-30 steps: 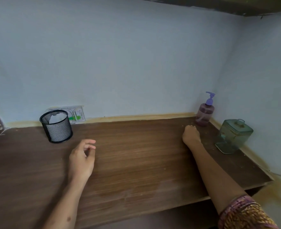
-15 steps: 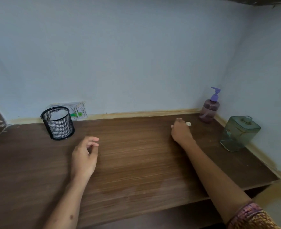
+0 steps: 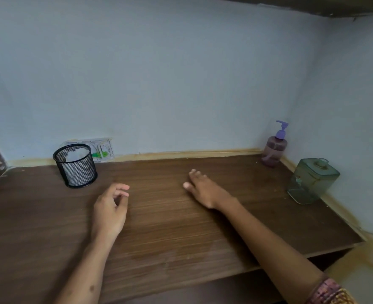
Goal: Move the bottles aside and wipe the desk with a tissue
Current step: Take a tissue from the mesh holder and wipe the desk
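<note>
Black mesh cup (image 3: 75,165) stands far left on the tabletop, upright, something pale and crumpled inside. Just behind it, a white wall socket plate (image 3: 99,148) with a green bit, low on the far wall. Pale blue walls (image 3: 159,73) at the back and right. Yellowish trim strip (image 3: 181,155) runs along the wall foot. Dark ledge (image 3: 312,5) overhead, top right.
</note>
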Tool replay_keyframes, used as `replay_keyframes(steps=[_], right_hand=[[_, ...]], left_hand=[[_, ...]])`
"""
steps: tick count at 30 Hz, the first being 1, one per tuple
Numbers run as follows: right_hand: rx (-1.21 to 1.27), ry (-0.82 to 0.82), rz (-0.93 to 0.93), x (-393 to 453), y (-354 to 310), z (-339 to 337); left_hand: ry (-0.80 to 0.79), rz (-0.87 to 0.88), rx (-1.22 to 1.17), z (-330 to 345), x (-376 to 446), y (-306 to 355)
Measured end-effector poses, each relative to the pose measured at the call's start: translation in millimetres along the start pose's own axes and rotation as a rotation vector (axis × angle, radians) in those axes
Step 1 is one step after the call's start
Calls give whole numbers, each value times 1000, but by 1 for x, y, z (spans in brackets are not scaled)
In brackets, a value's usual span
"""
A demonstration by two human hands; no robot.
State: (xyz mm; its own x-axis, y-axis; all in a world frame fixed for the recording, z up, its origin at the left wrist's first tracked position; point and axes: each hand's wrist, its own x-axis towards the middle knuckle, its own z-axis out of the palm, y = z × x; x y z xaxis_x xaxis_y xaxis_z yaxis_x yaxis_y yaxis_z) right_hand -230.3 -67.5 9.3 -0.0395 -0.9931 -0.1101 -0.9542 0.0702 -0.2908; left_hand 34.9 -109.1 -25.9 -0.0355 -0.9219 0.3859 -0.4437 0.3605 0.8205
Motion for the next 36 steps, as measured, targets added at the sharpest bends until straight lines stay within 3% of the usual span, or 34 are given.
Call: replay_keyframes(steps=[3,7,11,16,20,28,32,36], right_hand=[[-50,-71,-139,-23,-36,17],[-139,-48,-156,-46,-36,24],[-188,21,6,-64,-3,15],[-136,65,358,-74,59,2],[-31,46,421,-58,50,-5],[47,-51,67,-11,-45,8],[-40,-153,-212,-27,-102,35],[-132,-122,-358,-57,-124,52]], left_hand=[[6,6,-6,-1,-1,-1],[10,-1,-2,-1,-3,0],[22,-9,3,-3,-6,-2],[23,0,-14,-4,-9,-1],[32,-4,-17,-5,-9,0],[44,-35,-25,-6,-10,0],[43,-25,-30,-4,-9,0],[33,-24,-36,-4,-8,0]])
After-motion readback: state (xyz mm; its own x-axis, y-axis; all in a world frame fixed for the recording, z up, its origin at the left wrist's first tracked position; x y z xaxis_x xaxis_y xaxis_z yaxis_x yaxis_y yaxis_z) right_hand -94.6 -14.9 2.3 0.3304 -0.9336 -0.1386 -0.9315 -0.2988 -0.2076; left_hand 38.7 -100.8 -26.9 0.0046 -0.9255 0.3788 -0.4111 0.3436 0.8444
